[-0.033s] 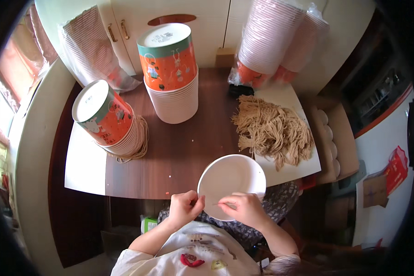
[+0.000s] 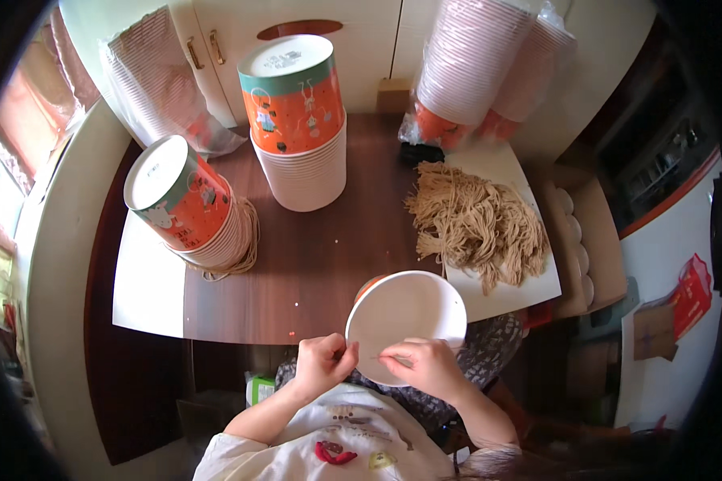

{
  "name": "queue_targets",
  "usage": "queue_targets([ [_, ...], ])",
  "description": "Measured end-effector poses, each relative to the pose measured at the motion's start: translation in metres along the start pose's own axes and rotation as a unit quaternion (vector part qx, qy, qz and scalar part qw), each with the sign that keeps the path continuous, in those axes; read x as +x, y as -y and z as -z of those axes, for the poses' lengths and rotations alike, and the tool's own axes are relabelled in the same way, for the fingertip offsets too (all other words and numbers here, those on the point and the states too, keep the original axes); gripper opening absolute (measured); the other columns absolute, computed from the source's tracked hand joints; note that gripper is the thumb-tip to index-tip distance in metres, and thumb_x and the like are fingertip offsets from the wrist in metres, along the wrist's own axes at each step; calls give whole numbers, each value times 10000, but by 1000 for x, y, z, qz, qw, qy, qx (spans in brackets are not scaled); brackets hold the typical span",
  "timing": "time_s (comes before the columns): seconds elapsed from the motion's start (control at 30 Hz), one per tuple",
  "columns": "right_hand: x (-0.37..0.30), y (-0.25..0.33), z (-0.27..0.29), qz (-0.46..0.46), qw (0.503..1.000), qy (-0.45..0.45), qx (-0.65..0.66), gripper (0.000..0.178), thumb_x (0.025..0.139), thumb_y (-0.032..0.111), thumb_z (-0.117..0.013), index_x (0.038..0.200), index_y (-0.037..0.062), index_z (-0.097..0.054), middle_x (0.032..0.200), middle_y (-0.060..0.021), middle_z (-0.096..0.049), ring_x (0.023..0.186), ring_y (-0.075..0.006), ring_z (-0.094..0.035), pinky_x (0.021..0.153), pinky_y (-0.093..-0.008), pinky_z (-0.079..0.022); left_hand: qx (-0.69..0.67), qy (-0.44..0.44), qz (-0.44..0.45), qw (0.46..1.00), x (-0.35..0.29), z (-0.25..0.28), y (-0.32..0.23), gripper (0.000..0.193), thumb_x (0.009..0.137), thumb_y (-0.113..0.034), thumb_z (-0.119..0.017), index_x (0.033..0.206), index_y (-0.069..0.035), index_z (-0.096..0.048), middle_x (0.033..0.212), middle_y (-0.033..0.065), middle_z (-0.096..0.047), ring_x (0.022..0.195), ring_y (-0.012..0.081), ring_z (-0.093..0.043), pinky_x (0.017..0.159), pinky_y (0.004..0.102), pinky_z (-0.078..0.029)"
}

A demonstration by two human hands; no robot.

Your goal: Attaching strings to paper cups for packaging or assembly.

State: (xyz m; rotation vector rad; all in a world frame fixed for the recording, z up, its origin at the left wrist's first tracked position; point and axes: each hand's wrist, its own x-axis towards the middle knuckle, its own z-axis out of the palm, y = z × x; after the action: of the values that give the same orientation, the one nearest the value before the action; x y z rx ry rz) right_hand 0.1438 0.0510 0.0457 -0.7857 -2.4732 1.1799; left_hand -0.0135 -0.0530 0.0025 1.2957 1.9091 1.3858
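A white-lined paper bucket (image 2: 409, 309) rests in my lap at the table's front edge, mouth up and tilted toward me; a sliver of its orange outside shows. My left hand (image 2: 326, 362) is closed in a fist at the bucket's left rim; what it grips, if anything, is hidden. Across the bucket's near side, my right hand (image 2: 421, 365) pinches the end of a thin strand of cord (image 2: 375, 357) between thumb and forefinger. On the white board to the right lies a heap of tan cords (image 2: 477, 224).
Two upside-down stacks of orange-and-green buckets, one tall (image 2: 297, 120) and one shorter (image 2: 188, 204) with cords hanging around it, stand on the brown table (image 2: 297, 256). Plastic-wrapped bucket stacks (image 2: 465, 64) lean at the back. A cardboard box (image 2: 602, 240) sits at the right.
The bucket has tipped slightly, so a bit of its orange outside now shows at the far left rim. The table's things appear slightly higher in view. Both hands stay nearly still.
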Motion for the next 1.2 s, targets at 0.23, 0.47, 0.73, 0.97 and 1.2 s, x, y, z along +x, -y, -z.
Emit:
queue_targets([
  [0.23,-9,6,-20,-46,994,-22,100,71,746,83,-644,802,54,-610,731,-77,-601,597,-212,-602,530,-312,-465,0,10,-85,996,-16,2,11,261,744,-30,-620,553,-45,-443,456,78,-425,374,231,-444,374,329,-328],
  [0.47,-8,5,-37,-20,993,-24,116,96,733,49,-625,813,30,-575,740,-87,-591,651,-222,-597,571,-316,-468,-1,31,-76,997,-24,3,13,194,764,-32,-608,621,-31,-476,498,96,-456,397,239,-457,388,329,-337],
  [0.73,-6,5,-44,25,996,-49,74,81,715,41,-649,788,47,-614,689,-63,-574,580,-185,-564,512,-291,-440,-16,25,-62,998,-25,3,14,160,775,-51,-605,650,-25,-508,510,100,-468,411,240,-473,396,327,-352],
  [0.97,-5,5,-46,52,997,-51,19,90,701,76,-668,771,61,-613,699,-64,-580,620,-234,-591,535,-318,-469,-14,27,-70,997,-25,3,16,152,777,-55,-606,658,-21,-518,516,102,-479,417,239,-484,397,324,-361],
  [1.2,-6,2,-47,63,996,-59,9,92,693,91,-681,748,68,-611,686,-54,-574,609,-227,-589,525,-317,-468,-11,32,-67,997,-25,2,15,164,780,-64,-607,652,-21,-513,513,102,-477,414,237,-483,395,323,-360],
])
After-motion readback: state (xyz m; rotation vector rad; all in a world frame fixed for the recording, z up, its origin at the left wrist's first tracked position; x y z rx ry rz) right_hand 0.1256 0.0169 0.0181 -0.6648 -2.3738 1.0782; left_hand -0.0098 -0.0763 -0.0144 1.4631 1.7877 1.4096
